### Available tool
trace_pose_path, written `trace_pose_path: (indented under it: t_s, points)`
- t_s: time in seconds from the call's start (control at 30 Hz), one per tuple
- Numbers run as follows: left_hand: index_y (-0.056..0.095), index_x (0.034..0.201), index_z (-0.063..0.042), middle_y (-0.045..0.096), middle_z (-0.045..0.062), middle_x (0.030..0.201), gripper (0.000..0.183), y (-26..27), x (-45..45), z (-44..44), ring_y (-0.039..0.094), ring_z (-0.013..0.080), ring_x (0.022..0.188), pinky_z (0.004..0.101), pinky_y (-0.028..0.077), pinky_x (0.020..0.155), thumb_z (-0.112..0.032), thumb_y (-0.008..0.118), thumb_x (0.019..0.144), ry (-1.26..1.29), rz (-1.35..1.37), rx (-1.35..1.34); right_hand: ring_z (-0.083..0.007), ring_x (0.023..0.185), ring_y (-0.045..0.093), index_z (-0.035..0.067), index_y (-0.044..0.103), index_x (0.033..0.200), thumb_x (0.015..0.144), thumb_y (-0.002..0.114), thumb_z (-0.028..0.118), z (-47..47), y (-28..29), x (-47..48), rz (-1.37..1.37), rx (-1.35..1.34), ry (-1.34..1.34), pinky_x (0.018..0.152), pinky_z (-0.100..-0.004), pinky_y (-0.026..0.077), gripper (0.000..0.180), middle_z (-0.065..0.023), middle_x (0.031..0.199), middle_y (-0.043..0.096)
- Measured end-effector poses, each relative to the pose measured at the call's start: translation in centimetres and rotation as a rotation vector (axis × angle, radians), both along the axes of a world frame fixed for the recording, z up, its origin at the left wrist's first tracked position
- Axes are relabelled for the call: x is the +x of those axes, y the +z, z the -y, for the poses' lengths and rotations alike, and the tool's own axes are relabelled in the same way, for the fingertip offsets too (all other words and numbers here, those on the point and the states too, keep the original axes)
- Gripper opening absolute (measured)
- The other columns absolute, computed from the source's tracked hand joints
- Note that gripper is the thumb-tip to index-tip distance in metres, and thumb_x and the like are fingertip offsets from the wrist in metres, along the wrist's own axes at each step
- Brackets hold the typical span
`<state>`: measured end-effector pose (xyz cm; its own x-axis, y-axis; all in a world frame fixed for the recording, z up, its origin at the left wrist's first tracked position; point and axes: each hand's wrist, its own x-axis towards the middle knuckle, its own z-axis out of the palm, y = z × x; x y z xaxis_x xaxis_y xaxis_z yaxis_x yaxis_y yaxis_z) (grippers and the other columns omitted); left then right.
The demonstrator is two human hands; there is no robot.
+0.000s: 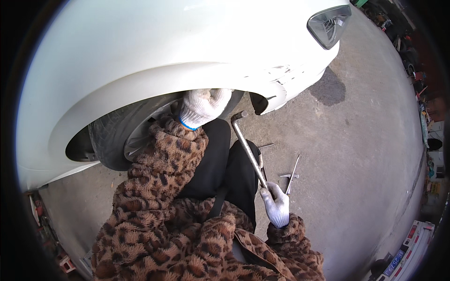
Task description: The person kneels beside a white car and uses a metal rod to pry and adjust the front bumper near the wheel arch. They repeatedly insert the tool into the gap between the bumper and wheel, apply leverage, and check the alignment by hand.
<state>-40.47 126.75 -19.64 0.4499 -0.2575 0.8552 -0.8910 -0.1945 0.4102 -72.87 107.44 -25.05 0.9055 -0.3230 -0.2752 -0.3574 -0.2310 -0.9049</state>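
Observation:
My left hand (205, 108), in a white knit glove with a blue cuff edge, reaches to the wheel under the arch of a white car fender (151, 45). Its fingertips are partly hidden, and whether it holds anything cannot be seen. Behind the wrist are the tire (109, 140) and the spoked wheel rim (135, 144). My right hand (277, 205), also gloved, is closed on the lower end of an L-shaped metal wrench (249, 151), whose bent end points up near the wheel arch. Black scuffs mark the bumper (284, 75) beside the arch.
On the concrete floor (358, 140) right of my knees lie a hammer-like tool (291, 176) and a thin metal rod (267, 145). A dark stain (328, 87) is near the bumper. A headlight (329, 26) is at upper right. Part of another vehicle (409, 249) shows at lower right.

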Motion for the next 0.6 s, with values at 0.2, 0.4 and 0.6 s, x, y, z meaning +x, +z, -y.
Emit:
trace_pose_path:
  t_s: [0.2, 0.4, 0.6]
  points:
    - [0.069, 0.104, 0.003, 0.071, 0.014, 0.092, 0.017, 0.9, -0.3, 0.6, 0.069, 0.0275, 0.085, 0.0374, 0.055, 0.076, -0.006, 0.069, 0.089, 0.158, 0.079, 0.034, -0.0133, 0.070, 0.061, 0.002, 0.065, 0.117, 0.098, 0.069, 0.018, -0.7, 9.8, 1.5, -0.027, -0.306, 0.012, 0.068, -0.0286, 0.051, 0.026, -0.0122, 0.082, 0.068]
    - [0.069, 0.110, 0.003, 0.072, 0.017, 0.102, 0.022, 0.3, -0.3, 0.8, 0.070, 0.0293, 0.094, 0.0394, 0.055, 0.085, -0.005, 0.068, 0.090, 0.014, 0.023, -0.011, -0.0143, 0.064, 0.062, -0.001, 0.066, 0.117, 0.097, 0.070, 0.019, 0.2, 15.1, 1.7, -0.088, -0.415, 0.028, 0.063, -0.0297, 0.051, 0.028, -0.0114, 0.073, 0.064]
    - [0.069, 0.119, -0.001, 0.071, 0.018, 0.114, 0.033, -0.6, -0.2, 0.9, 0.070, 0.0343, 0.106, 0.0433, 0.055, 0.091, -0.014, 0.070, 0.090, -0.062, -0.006, -0.052, -0.0109, 0.071, 0.058, -0.005, 0.068, 0.115, 0.096, 0.068, 0.016, 0.5, 18.8, 2.8, -0.301, -0.335, 0.014, 0.067, -0.0295, 0.051, 0.028, -0.0074, 0.079, 0.066]
